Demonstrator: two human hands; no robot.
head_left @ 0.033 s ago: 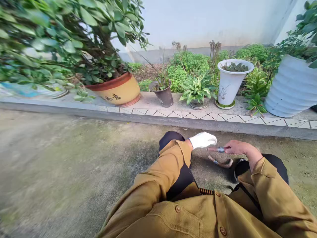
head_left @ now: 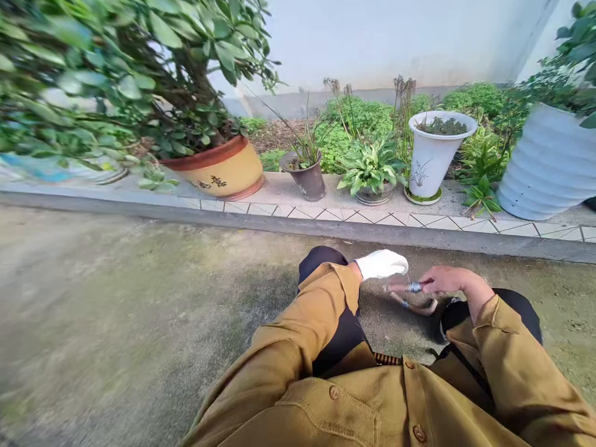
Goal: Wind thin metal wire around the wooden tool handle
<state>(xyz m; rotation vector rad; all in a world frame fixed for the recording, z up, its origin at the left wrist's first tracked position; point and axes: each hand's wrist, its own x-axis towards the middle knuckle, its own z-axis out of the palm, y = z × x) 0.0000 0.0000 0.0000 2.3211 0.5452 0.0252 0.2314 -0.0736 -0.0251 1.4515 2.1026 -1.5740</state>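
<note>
My left hand (head_left: 382,265), in a white glove, is closed with its fingertips pinched together. A thin, pale strand, which looks like wire, runs from those fingertips to a wooden stick (head_left: 395,288). My bare right hand (head_left: 444,279) grips the stick at its right end, the tip pointing left toward the glove. Around the stick, close to my right fingers, sits a silvery-blue coil of wire (head_left: 414,287). Just below, a curved piece of wood (head_left: 423,308) with a similar winding shows low between my knees; whether it touches the stick is unclear.
A low tiled ledge (head_left: 298,212) crosses in front of my knees. On it stand a yellow pot (head_left: 233,171) with a large plant, a small dark pot (head_left: 310,180), a tall white pot (head_left: 435,152) and a ribbed white planter (head_left: 549,164). Concrete ground (head_left: 139,310) extends to the left.
The stick's left end has shifted slightly left and down and looks blurred. The strand between glove and coil is now visible. Both hands have barely moved.
</note>
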